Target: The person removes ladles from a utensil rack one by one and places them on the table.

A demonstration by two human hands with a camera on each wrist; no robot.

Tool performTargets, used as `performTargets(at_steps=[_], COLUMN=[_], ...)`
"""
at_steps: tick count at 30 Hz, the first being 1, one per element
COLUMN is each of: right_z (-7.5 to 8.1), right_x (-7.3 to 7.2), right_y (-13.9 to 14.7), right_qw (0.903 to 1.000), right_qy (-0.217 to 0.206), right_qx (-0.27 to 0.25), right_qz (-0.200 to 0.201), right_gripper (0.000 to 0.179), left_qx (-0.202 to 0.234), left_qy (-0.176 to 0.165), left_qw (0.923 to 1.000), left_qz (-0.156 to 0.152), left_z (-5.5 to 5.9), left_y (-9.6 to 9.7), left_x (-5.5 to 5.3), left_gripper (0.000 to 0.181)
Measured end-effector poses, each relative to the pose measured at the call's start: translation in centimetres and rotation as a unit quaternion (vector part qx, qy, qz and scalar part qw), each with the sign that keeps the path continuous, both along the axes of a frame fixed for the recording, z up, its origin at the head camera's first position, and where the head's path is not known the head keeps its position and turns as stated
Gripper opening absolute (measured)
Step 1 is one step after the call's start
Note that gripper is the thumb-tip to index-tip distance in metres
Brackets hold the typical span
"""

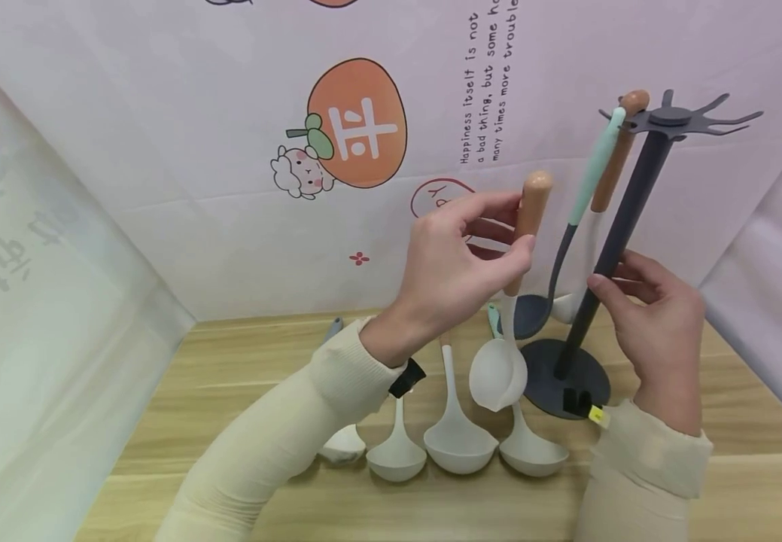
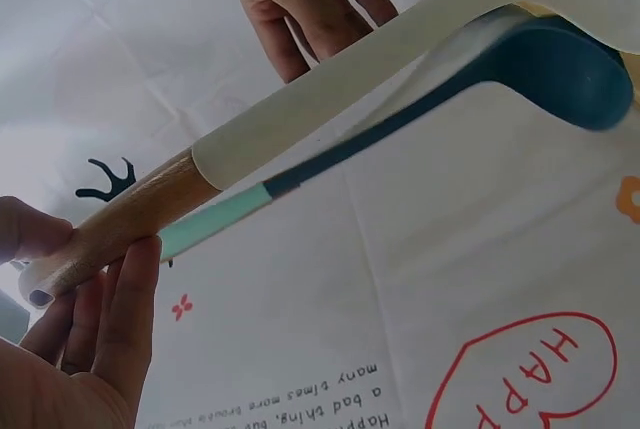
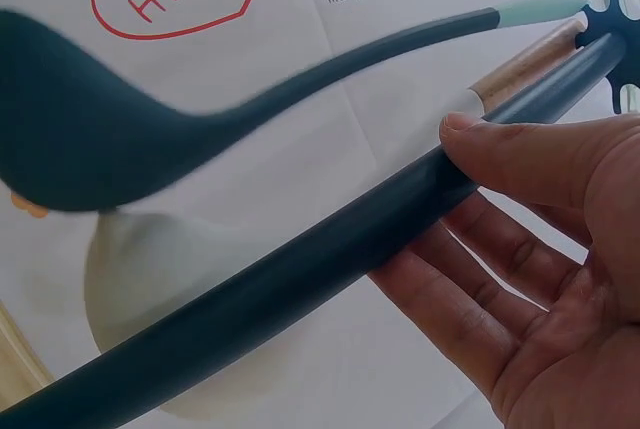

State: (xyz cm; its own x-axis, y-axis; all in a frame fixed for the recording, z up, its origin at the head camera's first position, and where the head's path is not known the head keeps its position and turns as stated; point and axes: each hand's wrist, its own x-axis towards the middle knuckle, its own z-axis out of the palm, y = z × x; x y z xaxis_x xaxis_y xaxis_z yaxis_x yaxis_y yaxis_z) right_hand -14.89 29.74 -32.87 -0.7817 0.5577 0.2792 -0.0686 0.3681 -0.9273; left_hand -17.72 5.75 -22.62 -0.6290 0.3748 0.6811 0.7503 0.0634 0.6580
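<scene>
A white ladle with a wooden handle hangs bowl-down from my left hand, which pinches the handle between thumb and fingers. In the left wrist view, the thumb and fingers hold that wooden handle near its end. My right hand grips the dark pole of the utensil stand around its middle. A dark ladle with a mint handle hangs from the stand's hooked top, left of the pole. Behind it hangs a white utensil with a wooden handle, its lower part largely hidden.
Several white ladles lie on the wooden table, among them one in the middle, one to its left and one by the stand's base. A grey handle end shows behind the left arm. A printed cloth backs the table.
</scene>
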Motion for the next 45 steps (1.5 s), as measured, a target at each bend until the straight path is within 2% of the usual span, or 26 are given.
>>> performTargets(at_steps=[10, 15, 24, 32, 39, 45], right_z=[-0.1, -0.1, 0.1, -0.1, -0.1, 0.0], right_x=[-0.2, -0.1, -0.1, -0.1, -0.2, -0.2], right_y=[0.1, 0.0, 0.0, -0.1, -0.1, 0.0], right_qw=[0.9997, 0.9996, 0.9995, 0.9993, 0.9992, 0.9994], right_qy=[0.016, 0.016, 0.019, 0.028, 0.029, 0.017], right_qx=[-0.020, -0.025, -0.026, -0.025, -0.025, -0.027], right_qz=[0.005, 0.006, 0.007, 0.008, 0.010, 0.009], right_gripper=[0.045, 0.045, 0.045, 0.044, 0.043, 0.045], left_qx=[-0.009, 0.004, 0.023, 0.019, 0.013, 0.002], left_qy=[-0.017, -0.029, -0.028, -0.070, -0.042, -0.021], left_qw=[0.9991, 0.9980, 0.9947, 0.9857, 0.9793, 0.9710], left_qz=[0.036, 0.056, 0.096, 0.152, 0.198, 0.238], left_z=[-0.5, -0.9, -1.6, -2.3, -3.0, -3.1], left_y=[-2.6, -4.4, -7.9, -11.3, -14.1, -16.2], left_x=[-0.6, -1.1, -1.8, -2.4, -2.9, -3.4], left_gripper=[0.038, 0.035, 0.034, 0.037, 0.040, 0.041])
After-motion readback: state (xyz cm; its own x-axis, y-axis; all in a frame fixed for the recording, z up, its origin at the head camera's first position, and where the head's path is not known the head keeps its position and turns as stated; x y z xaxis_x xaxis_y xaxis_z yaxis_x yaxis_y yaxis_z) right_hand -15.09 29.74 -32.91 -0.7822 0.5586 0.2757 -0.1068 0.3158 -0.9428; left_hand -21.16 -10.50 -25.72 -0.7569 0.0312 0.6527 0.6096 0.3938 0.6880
